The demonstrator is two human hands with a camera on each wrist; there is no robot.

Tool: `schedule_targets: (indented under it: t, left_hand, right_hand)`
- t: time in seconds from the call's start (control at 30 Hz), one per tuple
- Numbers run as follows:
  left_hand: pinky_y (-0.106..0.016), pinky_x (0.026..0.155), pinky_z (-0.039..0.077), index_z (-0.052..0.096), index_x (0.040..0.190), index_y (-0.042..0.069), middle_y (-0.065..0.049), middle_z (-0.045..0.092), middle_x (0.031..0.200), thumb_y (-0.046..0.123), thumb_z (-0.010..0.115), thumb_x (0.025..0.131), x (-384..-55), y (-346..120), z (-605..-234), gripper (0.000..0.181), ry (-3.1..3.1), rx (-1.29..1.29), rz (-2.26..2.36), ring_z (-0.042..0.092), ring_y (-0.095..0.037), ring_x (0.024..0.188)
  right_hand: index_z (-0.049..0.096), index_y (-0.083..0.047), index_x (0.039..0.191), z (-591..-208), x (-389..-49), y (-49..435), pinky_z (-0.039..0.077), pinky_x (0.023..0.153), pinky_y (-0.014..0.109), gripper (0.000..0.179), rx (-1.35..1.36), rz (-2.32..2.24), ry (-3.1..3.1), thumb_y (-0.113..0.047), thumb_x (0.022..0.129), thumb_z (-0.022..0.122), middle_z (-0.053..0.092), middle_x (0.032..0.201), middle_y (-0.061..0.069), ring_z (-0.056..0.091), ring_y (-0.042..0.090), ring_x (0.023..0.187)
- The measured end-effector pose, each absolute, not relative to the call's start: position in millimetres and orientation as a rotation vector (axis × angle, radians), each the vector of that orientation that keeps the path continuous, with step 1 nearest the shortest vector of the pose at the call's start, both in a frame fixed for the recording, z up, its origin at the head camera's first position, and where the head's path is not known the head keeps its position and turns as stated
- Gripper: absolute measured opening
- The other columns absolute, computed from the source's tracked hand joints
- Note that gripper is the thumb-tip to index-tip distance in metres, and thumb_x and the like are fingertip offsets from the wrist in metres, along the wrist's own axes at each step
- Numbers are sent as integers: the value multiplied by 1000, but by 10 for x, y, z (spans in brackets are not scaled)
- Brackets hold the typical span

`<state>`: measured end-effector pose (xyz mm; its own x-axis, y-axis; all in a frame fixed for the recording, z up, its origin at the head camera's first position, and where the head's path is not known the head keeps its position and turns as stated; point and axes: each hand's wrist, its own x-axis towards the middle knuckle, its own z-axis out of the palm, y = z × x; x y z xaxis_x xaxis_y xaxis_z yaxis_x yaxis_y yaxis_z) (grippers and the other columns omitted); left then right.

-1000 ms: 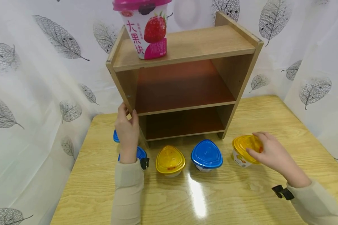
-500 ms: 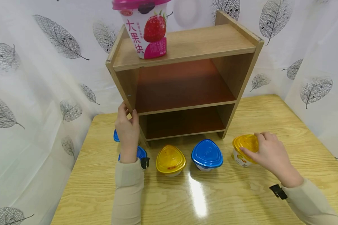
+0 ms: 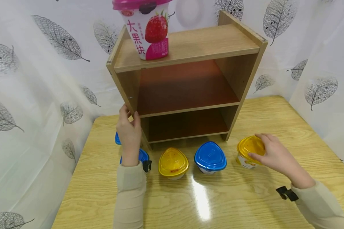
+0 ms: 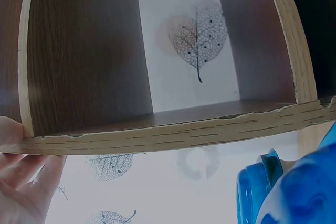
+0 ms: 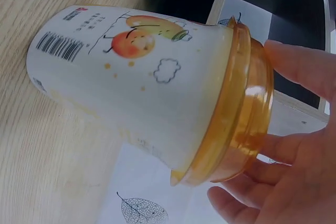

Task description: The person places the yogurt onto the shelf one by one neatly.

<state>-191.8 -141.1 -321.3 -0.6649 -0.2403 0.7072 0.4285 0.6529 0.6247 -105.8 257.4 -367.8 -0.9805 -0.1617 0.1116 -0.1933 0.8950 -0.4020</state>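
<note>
My left hand [image 3: 129, 133] grips the front edge of the wooden shelf unit's [image 3: 212, 41] left side panel, level with its middle board. In the left wrist view, thumb and fingers lie on opposite sides of that panel. At the right, my right hand [image 3: 278, 156] holds a yogurt cup [image 5: 147, 82] by its translucent yellow lid [image 3: 249, 146]. The right wrist view has thumb and fingers on opposite sides of this lid, with printed fruit and a barcode on the white cup wall. The cup is upright, its base at the tabletop.
A yellow-lidded cup [image 3: 173, 162] and a blue-lidded cup [image 3: 210, 156] stand before the shelf. Two more blue lids [image 3: 143, 156] show partly behind my left arm. A tall strawberry yogurt cup [image 3: 156, 31] stands on the top board. Leaf-patterned cloth surrounds the wooden table [image 3: 172, 203].
My right hand shifted left over the lid, then back right. The held cup has turned slightly, and a red mark on its lid is out of sight now. The left hand stays put.
</note>
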Motion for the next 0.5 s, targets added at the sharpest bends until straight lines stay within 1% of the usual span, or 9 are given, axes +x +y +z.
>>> schedule_targets:
  t: [0.13,0.2,0.27,0.37,0.5]
  left_hand:
    - [-37,56,53,50,114,-4,-18,59,106,5,52,87,-1920,-1407,-3218,28,-2059,-143,-1053,59,-29,91]
    - [-37,56,53,50,114,-4,-18,59,107,5,53,87,-1922,-1404,-3220,29,-2058,-143,-1059,59,-29,91]
    - [-38,56,53,50,114,-4,-18,58,107,5,53,87,-1925,-1404,-3222,29,-2057,-141,-1060,59,-29,92]
    - [-38,56,53,49,114,-4,-18,58,108,5,53,86,-1932,-1408,-3223,29,-2050,-140,-1060,59,-29,92]
    - [-38,57,53,49,114,-4,-18,58,108,5,53,87,-1935,-1412,-3225,30,-2050,-143,-1061,59,-28,93]
  right_hand:
    - [38,16,120,-3681,-1039,2569,31,82,62,70,281,682,-2954,-24,72,70,38,118,35,35,51,104]
    - [39,17,118,-3688,-1026,2562,31,81,62,69,260,674,-2915,-24,72,70,39,116,36,36,51,103]
    - [41,18,116,-3701,-1016,2551,33,80,60,69,229,632,-2872,-28,72,70,42,112,36,38,50,99]
    - [44,19,111,-3726,-1013,2534,35,77,59,73,175,529,-2834,-38,72,69,46,105,35,41,49,93]
    - [48,19,103,-3759,-1014,2525,37,72,57,75,126,390,-2803,-44,68,70,49,97,35,43,47,87]
